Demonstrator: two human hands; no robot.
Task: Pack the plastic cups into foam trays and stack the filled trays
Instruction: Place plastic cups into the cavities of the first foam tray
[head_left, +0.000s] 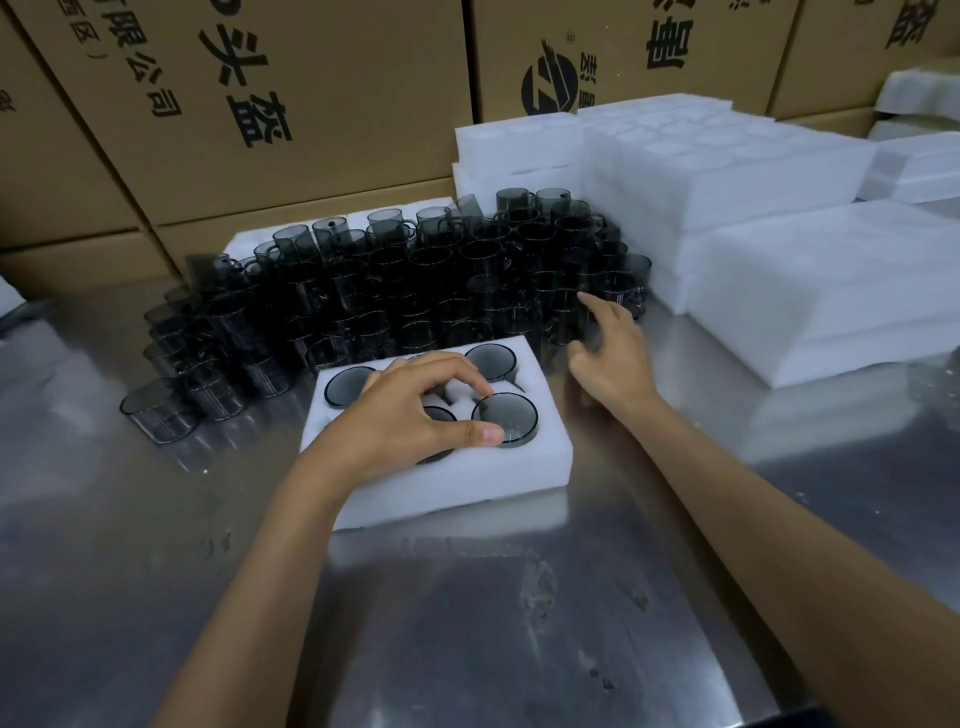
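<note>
A steel table (467, 623) seen from above, with a white foam tray (447, 483) near its middle as the reference point. Left of and behind the tray stands a dense crowd of smoky dark plastic cups (363, 291), some stacked, within easy reach for loading. The left hand (415, 415) rests over the tray, thumb and fingers curled round the rim of a cup (506, 418) in the tray's near right pocket, probably pressing it home. Other pockets also hold cups; the hand hides part of the tray, so whether it is full cannot be told. Just right of the tray, the right hand (613, 353) hovers loose and empty, fingers spread toward the nearest loose cups, likely to fetch one. Further right, stacks of white foam trays (821, 291) sit well apart. Cardboard boxes (260, 104) line the wall behind.
</note>
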